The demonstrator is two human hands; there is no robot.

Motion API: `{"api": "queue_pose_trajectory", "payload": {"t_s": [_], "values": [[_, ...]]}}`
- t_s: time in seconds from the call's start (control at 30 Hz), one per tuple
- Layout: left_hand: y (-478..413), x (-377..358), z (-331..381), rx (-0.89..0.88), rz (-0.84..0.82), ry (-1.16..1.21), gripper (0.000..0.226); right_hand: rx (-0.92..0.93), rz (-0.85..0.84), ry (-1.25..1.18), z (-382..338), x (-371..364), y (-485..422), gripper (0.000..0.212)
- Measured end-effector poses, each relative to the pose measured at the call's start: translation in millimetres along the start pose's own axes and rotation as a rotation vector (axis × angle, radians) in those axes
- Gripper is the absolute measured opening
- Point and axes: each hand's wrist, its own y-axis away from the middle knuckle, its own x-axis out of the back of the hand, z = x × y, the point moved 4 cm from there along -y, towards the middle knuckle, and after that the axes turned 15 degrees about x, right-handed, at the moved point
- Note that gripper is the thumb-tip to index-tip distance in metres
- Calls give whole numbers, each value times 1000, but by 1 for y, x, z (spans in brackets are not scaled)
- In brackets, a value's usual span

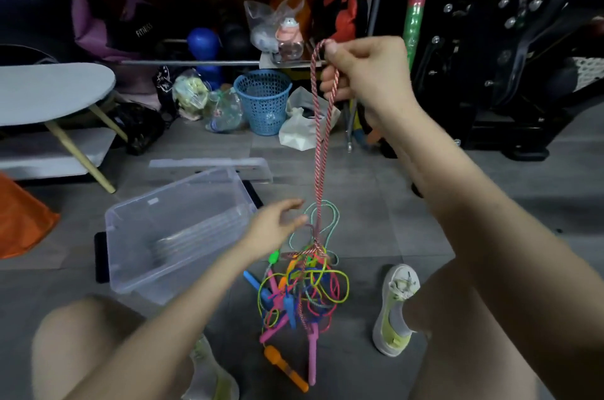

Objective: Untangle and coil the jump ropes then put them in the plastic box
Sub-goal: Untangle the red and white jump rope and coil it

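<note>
My right hand (pixel 362 73) pinches the pink twisted rope (pixel 318 151) up high; the jump-rope tangle (pixel 304 288) hangs below, just right of the plastic box (pixel 130 269). My blurred left hand (pixel 277 229) seems open, fingers spread beside it.

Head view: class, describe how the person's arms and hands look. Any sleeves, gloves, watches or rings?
The left hand and right hand are ungloved, and both arms are bare up to the frame's edge: no sleeves show. No watch, bracelet or ring is visible, though the left hand is slightly blurred.
</note>
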Motion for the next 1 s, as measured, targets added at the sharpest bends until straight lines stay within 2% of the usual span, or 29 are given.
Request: {"api": "queue_pose_trajectory", "payload": {"t_s": [0.1,0.17,0.23,0.33,0.4,0.47,0.53,0.6,0.67,0.7,0.73,0.8,0.87,0.97,1.0], "values": [[-10,-25,2,28,-81,-14,54,-25,25,-85,-14,-3,-14,21],[-19,-33,11,40,-75,-23,44,-50,39,-121,-15,-1,-16,21],[-23,-35,23,67,-44,9,22,-52,75,-116,-14,3,-17,21],[-28,-28,27,119,-15,121,29,-58,194,-68,4,22,-18,20],[-29,-17,27,167,-49,244,31,-95,225,85,35,36,-16,25],[-29,-1,35,178,-74,362,33,-202,56,488,76,43,-3,32],[-28,16,50,167,-92,439,33,-322,-231,848,113,40,30,39],[-27,30,67,137,-88,438,33,-346,-526,953,140,26,73,41],[-27,42,81,117,-68,408,33,-298,-776,799,153,2,113,47],[-27,47,87,107,-59,398,34,-263,-847,690,155,-8,128,54],[-27,51,94,96,-54,390,34,-242,-849,599,158,-16,137,57],[-26,58,106,71,-42,372,34,-193,-701,488,160,-26,142,49],[-25,65,113,63,-23,369,34,-201,-531,388,158,-30,140,31],[-27,74,113,91,-10,410,33,-268,-434,182,157,-34,138,12],[-28,76,112,103,-6,419,32,-280,-426,134,155,-33,138,14]]}}
